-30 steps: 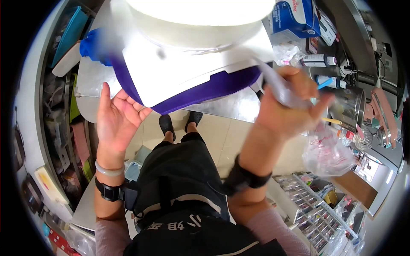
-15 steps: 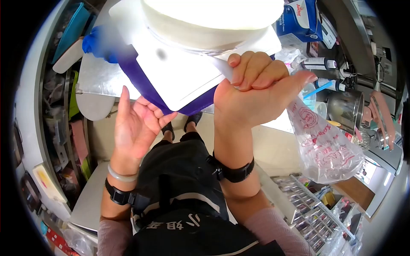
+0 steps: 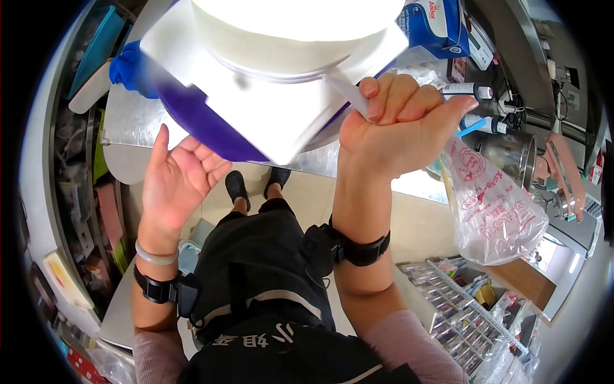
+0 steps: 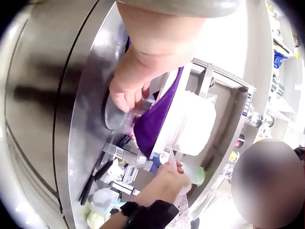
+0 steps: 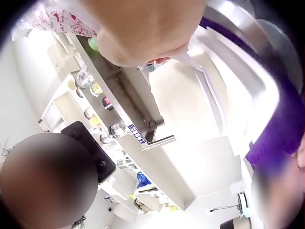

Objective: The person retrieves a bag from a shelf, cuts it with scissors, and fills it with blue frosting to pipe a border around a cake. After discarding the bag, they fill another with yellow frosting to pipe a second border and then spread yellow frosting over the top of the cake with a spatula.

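Observation:
A tall white cake (image 3: 288,48) stands on a white square board (image 3: 262,115), which lies over a purple mat (image 3: 198,121). My right hand (image 3: 403,121) grips a piping bag (image 3: 495,201), its clear, red-printed tail hanging below the hand. The bag's narrow end (image 5: 187,59) reaches the cake's base, where a thin white line (image 3: 281,78) runs along the side. Palm up, my left hand (image 3: 179,182) has its fingers loosely extended at the mat's near edge; from the left wrist view, this hand (image 4: 138,71) holds nothing.
At the back right are a blue Anchor carton (image 3: 435,29), dark-labelled bottles (image 3: 468,91) and a pink stand mixer (image 3: 563,169). Blue cloth or plastic (image 3: 131,70) lies left of the cake. Shelves (image 3: 83,185) line the left side; a wire rack (image 3: 460,313) stands lower right.
My right hand has swung left with the piping bag, bringing its end to the cake's base. The board has turned, its near corner swinging rightward. My left hand stays by the mat's edge.

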### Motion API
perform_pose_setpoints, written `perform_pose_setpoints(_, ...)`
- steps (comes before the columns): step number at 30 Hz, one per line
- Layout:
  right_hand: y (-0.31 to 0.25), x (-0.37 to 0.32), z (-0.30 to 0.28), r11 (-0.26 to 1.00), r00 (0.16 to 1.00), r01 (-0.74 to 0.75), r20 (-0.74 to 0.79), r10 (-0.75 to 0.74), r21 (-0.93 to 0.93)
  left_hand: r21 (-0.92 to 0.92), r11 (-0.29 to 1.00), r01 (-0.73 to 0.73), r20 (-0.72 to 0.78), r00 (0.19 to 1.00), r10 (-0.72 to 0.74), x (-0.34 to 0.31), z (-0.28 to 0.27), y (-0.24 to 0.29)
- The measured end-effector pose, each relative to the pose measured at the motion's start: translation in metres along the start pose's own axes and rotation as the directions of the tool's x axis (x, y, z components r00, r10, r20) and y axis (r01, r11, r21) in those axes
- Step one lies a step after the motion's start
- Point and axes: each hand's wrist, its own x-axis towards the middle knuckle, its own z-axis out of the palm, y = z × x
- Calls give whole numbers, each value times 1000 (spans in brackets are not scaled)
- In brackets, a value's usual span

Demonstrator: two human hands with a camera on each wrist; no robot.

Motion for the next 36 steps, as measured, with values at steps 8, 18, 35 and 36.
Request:
perform_pose_setpoints(8, 4, 6, -3, 1000, 1000, 5, 18, -5, -25, -19, 972, -235, 125, 964, 236, 2, -15, 20)
perform_pose_setpoints(18, 0, -2, -9, 995, 998, -41, -38, 44, 86, 139, 986, -90, -84, 991, 102, -6, 8, 2)
perform_pose_setpoints(35, 10, -19, -7, 998, 992, 57, 112, -56, -5, -11, 951, -308, 237, 923, 302, -6, -26, 34)
perform_pose_setpoints(36, 8, -18, -7, 997, 991, 71, 112, -67, -32, -13, 951, -308, 239, 923, 302, -6, -22, 34)
